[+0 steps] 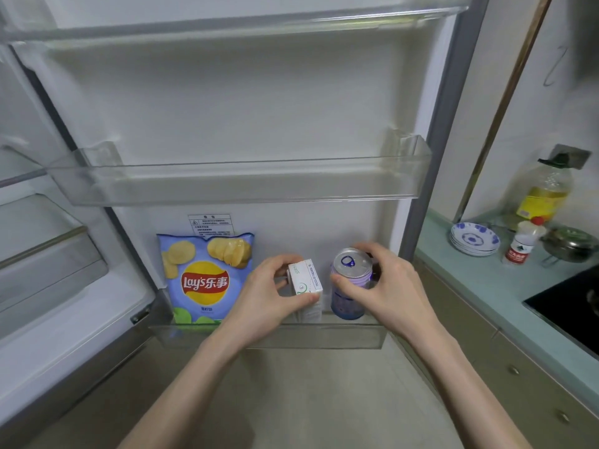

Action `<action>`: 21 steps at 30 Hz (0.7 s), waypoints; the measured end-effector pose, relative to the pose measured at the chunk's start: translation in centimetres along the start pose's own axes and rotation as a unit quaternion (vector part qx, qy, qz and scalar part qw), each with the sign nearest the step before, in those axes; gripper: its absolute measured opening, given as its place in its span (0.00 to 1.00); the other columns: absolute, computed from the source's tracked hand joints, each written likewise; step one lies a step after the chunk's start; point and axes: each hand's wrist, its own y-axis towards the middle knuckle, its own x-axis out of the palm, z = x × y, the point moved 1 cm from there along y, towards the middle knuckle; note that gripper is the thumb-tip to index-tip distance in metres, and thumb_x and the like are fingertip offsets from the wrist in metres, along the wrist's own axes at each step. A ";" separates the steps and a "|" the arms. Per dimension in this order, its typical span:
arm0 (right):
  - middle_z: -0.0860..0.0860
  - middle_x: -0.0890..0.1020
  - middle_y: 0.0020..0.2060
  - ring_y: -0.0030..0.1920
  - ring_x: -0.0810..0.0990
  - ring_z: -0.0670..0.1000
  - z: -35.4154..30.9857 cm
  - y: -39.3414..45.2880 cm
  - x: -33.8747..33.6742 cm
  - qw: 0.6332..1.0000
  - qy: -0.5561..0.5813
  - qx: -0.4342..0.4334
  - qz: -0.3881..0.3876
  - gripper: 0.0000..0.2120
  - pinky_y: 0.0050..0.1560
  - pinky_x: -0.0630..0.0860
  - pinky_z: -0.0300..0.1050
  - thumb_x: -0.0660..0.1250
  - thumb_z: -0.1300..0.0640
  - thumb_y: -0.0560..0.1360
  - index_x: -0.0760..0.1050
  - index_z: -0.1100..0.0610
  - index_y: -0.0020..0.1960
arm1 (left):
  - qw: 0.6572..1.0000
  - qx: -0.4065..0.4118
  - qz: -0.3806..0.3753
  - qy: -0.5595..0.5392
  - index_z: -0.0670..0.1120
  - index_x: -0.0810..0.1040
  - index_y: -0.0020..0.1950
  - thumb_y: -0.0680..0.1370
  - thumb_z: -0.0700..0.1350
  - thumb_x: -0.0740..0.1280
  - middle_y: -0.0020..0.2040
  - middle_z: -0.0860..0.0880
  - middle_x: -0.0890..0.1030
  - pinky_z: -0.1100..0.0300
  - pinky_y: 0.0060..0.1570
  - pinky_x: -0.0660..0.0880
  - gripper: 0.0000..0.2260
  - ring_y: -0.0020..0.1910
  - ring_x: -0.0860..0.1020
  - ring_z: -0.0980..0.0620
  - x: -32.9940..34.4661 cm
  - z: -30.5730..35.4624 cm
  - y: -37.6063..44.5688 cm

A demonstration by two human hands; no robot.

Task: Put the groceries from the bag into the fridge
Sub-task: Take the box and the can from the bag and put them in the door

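Left hand [272, 296] grips one carton [306, 286]; right hand [385, 283] one can [350, 286] (both upright).

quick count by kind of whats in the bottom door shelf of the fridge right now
chip bags: 1, the Lay's bag at the left
cartons: 1, the white carton gripped by the left hand
cans: 1, the purple can gripped by the right hand
total: 3, all in the bottom door shelf

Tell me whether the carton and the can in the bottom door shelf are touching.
Apart. The head view shows a strip of white door wall between the small white carton and the purple can.
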 end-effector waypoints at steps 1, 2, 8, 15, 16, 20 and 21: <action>0.37 0.83 0.49 0.49 0.81 0.42 0.3 0.0 0.1 1.000 -0.009 0.005 -0.003 0.22 0.51 0.80 0.48 0.75 0.35 0.68 0.76 0.41 0.57 | 1.000 -0.003 -0.011 -0.003 0.53 0.78 0.63 0.67 0.46 0.82 0.62 0.53 0.81 0.58 0.67 0.77 0.27 0.62 0.79 0.61 0.2 -0.2 0.1; 0.36 0.83 0.49 0.50 0.81 0.43 0.5 0.0 0.2 1.000 -0.018 0.008 -0.006 0.22 0.50 0.79 0.47 0.75 0.35 0.68 0.75 0.40 0.57 | 1.000 -0.005 -0.020 -0.007 0.52 0.78 0.64 0.67 0.44 0.82 0.63 0.52 0.81 0.59 0.67 0.76 0.27 0.62 0.79 0.61 0.3 -0.3 0.3; 0.37 0.83 0.47 0.49 0.82 0.41 1.7 -0.1 1.1 0.999 -0.016 0.027 -0.044 0.21 0.50 0.80 0.46 0.75 0.37 0.67 0.75 0.41 0.56 | 0.998 -0.017 -0.059 0.000 0.49 0.78 0.64 0.68 0.41 0.82 0.63 0.51 0.81 0.64 0.65 0.76 0.26 0.61 0.80 0.62 0.8 -1.4 1.1; 0.37 0.83 0.46 0.48 0.82 0.40 2.5 -0.2 1.9 0.997 -0.014 0.033 -0.072 0.19 0.48 0.78 0.40 0.75 0.40 0.68 0.76 0.44 0.55 | 0.997 -0.026 -0.073 -0.022 0.48 0.77 0.65 0.70 0.39 0.81 0.63 0.53 0.82 0.62 0.66 0.76 0.26 0.62 0.80 0.62 1.0 -2.4 1.7; 0.37 0.84 0.46 0.49 0.82 0.40 2.5 -0.2 1.9 0.997 -0.016 0.032 -0.073 0.19 0.48 0.78 0.40 0.75 0.40 0.68 0.77 0.44 0.56 | 0.996 -0.025 -0.080 -0.024 0.47 0.77 0.66 0.70 0.40 0.81 0.63 0.53 0.82 0.60 0.67 0.76 0.27 0.63 0.80 0.62 0.9 -2.5 1.9; 0.38 0.84 0.48 0.50 0.82 0.41 2.5 0.2 2.1 0.996 -0.017 0.026 -0.089 0.19 0.51 0.79 0.43 0.74 0.40 0.71 0.77 0.44 0.58 | 0.994 -0.022 -0.106 -0.036 0.47 0.76 0.67 0.71 0.41 0.80 0.65 0.52 0.81 0.55 0.70 0.74 0.27 0.66 0.78 0.58 0.9 -2.9 2.6; 0.39 0.84 0.50 0.51 0.81 0.41 2.5 0.3 2.2 0.995 -0.017 0.024 -0.095 0.20 0.52 0.79 0.43 0.74 0.40 0.72 0.76 0.44 0.60 | 0.993 -0.022 -0.109 -0.040 0.48 0.76 0.68 0.71 0.41 0.80 0.65 0.51 0.81 0.54 0.71 0.74 0.27 0.67 0.78 0.58 0.9 -3.0 2.7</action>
